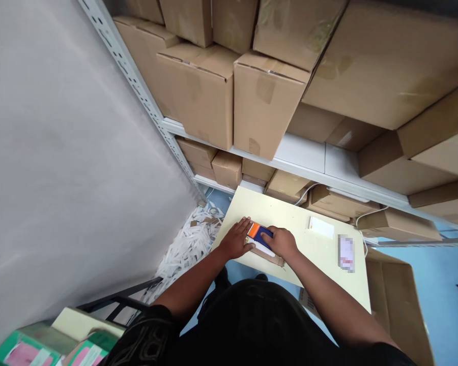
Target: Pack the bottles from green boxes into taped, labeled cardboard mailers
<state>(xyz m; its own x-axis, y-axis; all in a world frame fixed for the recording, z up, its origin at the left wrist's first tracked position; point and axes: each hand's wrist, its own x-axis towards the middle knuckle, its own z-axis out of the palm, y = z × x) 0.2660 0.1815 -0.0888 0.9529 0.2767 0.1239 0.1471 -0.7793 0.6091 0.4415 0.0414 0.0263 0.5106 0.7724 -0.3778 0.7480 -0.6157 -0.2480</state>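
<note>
A small flat blue-and-orange box [262,236] lies near the front edge of the pale table. My right hand [282,243] grips its right side, with the thumb on the blue part. At its left end, my left hand [236,239] rests with fingers stretched out and thumb apart, touching or nearly touching the box. Just below the box is a white flat piece [265,249], and under that shows a strip of brown cardboard [269,258]. The undersides of these pieces are hidden.
On the table [290,216] lie a white card-like item [321,227] and a blurred-out item [346,253]. Shelves behind hold several cardboard boxes [267,101]. White paper strips [187,244] cover the floor at left, beside a grey wall. An open carton [395,300] stands right.
</note>
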